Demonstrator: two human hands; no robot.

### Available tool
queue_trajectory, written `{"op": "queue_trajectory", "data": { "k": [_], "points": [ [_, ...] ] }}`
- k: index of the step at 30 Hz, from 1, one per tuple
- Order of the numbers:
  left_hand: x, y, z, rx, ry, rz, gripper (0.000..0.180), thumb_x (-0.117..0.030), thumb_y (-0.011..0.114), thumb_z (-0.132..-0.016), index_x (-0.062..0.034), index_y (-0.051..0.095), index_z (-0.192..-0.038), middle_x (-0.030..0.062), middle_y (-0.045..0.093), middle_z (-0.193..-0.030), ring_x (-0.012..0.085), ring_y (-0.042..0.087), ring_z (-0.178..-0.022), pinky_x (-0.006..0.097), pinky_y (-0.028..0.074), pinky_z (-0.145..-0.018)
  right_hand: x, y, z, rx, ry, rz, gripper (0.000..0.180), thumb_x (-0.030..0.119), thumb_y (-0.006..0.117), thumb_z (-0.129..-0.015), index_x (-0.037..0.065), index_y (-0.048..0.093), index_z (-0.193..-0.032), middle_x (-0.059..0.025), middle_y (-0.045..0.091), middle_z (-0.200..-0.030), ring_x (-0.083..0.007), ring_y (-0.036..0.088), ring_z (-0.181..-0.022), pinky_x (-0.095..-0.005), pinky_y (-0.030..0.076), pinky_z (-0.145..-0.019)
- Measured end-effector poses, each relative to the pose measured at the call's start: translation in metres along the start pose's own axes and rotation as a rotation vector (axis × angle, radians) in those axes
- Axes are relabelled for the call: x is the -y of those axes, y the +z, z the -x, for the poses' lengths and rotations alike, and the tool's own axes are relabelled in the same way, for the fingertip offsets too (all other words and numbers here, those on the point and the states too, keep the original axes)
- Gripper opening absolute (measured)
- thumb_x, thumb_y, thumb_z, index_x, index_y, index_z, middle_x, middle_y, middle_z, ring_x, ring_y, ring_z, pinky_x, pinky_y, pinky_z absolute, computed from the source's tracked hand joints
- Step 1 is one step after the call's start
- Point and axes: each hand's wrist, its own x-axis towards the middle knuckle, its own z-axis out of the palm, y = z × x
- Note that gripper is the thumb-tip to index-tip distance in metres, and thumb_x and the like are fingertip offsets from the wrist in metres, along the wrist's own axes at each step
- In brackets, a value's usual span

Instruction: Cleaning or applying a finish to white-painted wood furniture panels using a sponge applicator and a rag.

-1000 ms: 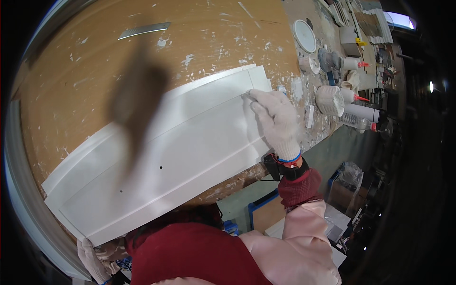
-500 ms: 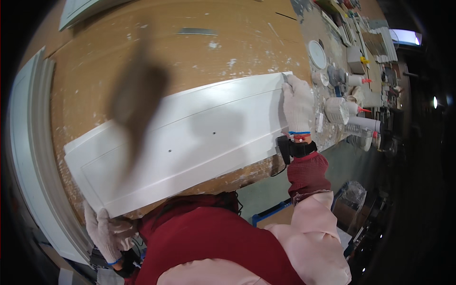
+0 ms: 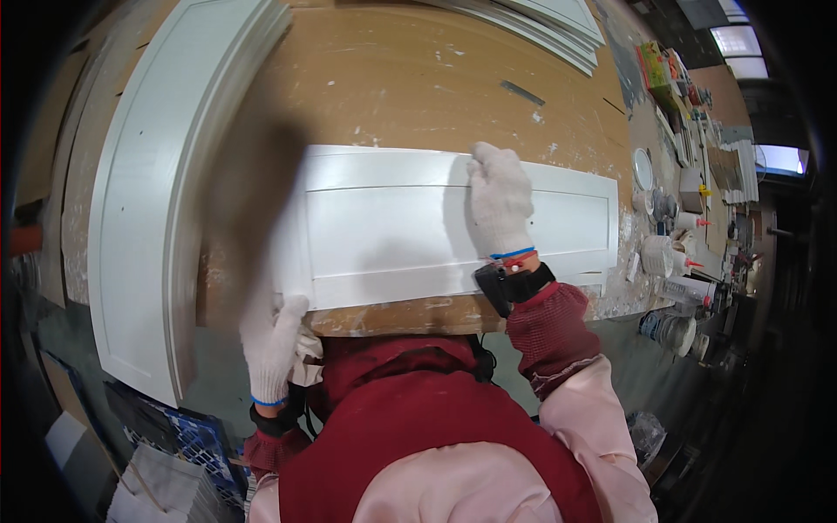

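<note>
White panel (image 3: 392, 222), beneath right fingers (image 3: 490, 162), left fingers (image 3: 291, 310) at near left corner

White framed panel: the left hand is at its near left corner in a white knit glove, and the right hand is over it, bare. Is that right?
No: the head view shows the right hand in a white knit glove too, not bare. The rest stands: it is over the white framed panel, with the gloved left hand at the near left corner.
</note>
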Motion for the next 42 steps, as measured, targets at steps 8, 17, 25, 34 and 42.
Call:
{"op": "queue_trajectory", "data": {
  "k": [8, 17, 25, 34, 42],
  "points": [
    [0.016, -0.036, -0.011, 0.222, 0.189, -0.111, 0.072, -0.006, 0.061, -0.084, -0.0048, 0.027, -0.148, 0.0092, 0.066, -0.094, 0.0123, 0.062, -0.077, 0.026, 0.052, -0.071, 0.134, 0.041, 0.023, 0.210, -0.484, -0.248, 0.012, 0.013, 0.058, -0.085, 0.007, 0.062, -0.096, -0.0144, 0.059, -0.085, -0.0336, 0.059, -0.084, -0.0426, 0.048, -0.072],
    [0.037, -0.040, -0.018, 0.274, 0.197, -0.192, 0.078, -0.015, 0.063, -0.084, -0.0122, 0.021, -0.150, 0.0135, 0.068, -0.092, 0.0234, 0.066, -0.081, 0.033, 0.052, -0.077, 0.149, 0.046, 0.016, 0.173, -0.706, -0.205, 0.009, 0.014, 0.057, -0.086, 0.009, 0.060, -0.092, -0.0105, 0.056, -0.077, -0.0302, 0.058, -0.078, -0.0406, 0.047, -0.066],
    [0.036, -0.041, -0.016, 0.306, 0.169, -0.028, 0.078, -0.011, 0.060, -0.085, -0.0080, 0.018, -0.150, 0.0108, 0.065, -0.083, 0.0153, 0.062, -0.059, 0.030, 0.053, -0.058, 0.123, 0.028, 0.059, 0.416, -1.005, -0.263, 0.027, 0.006, 0.062, -0.077, 0.012, 0.065, -0.104, -0.0078, 0.059, -0.076, -0.0292, 0.057, -0.070, -0.0383, 0.048, -0.061],
    [0.043, -0.039, -0.016, 0.281, 0.202, -0.040, 0.076, -0.013, 0.062, -0.084, -0.0032, 0.022, -0.149, 0.0109, 0.065, -0.085, 0.0153, 0.062, -0.065, 0.030, 0.053, -0.065, 0.119, 0.017, 0.052, 0.526, -1.037, -0.128, 0.026, 0.011, 0.065, -0.079, 0.012, 0.065, -0.105, -0.0090, 0.060, -0.078, -0.0299, 0.059, -0.072, -0.0389, 0.048, -0.062],
    [0.034, -0.036, -0.010, 0.240, 0.165, 0.043, 0.071, -0.006, 0.059, -0.085, 0.0026, 0.025, -0.147, 0.0036, 0.059, -0.077, 0.0076, 0.056, -0.063, 0.023, 0.049, -0.058, 0.118, 0.016, 0.051, 0.436, -1.051, -0.103, 0.017, 0.019, 0.059, -0.085, 0.016, 0.062, -0.102, -0.0083, 0.057, -0.082, -0.0292, 0.059, -0.076, -0.0411, 0.049, -0.062]
  ]
}}
